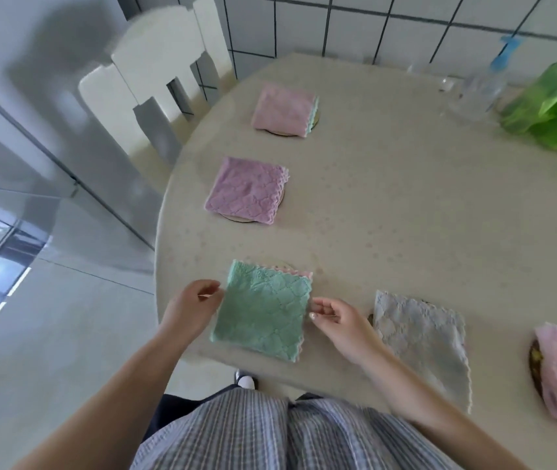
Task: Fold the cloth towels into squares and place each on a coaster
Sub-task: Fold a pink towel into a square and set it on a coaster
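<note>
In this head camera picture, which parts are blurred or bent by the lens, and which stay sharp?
Head view: the green towel between the hands is fairly sharp; the green bag, the clear bottle and the white chair are smeared by blur; the wide lens curves the table edge and wall tiles.

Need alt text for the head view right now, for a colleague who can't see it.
Both hands, left and right, flank a folded green towel at the table's near edge. Four more folded towels lie around, on coasters.
</note>
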The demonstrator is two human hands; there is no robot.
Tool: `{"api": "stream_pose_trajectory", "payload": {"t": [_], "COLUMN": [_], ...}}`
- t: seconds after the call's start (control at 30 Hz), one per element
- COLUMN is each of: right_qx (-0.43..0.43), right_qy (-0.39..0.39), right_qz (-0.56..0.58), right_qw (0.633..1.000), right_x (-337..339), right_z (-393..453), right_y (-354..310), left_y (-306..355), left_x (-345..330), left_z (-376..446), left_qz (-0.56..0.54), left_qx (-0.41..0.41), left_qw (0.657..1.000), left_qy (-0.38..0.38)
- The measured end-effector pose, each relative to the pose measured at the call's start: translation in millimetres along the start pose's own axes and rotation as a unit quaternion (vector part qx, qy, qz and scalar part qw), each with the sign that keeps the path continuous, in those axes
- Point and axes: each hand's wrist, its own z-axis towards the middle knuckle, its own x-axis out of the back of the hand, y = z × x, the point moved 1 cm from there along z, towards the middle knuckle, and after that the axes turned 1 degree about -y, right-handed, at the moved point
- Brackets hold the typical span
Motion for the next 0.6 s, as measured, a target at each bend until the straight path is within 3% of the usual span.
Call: {"api": "stream_pose_trajectory", "payload": {"t": [0.17, 0.6], "right_qx": [-0.043, -0.054], "right_qy": [0.077, 0.172], "right_qz": [0.013, 0.022], "right_qw": [0.996, 0.983], "right_x": [-26, -50], "right_z": [2, -6], "right_y": [-16, -31], "left_y": [-7, -3], "left_x": [0, -8], "left_z": [38, 61], "left_qz": [0.016, 0.057], "left_qx": [-0.048, -0.108], "left_qw": [0.993, 0.982], "left_qy": [-0.104, -0.143]}}
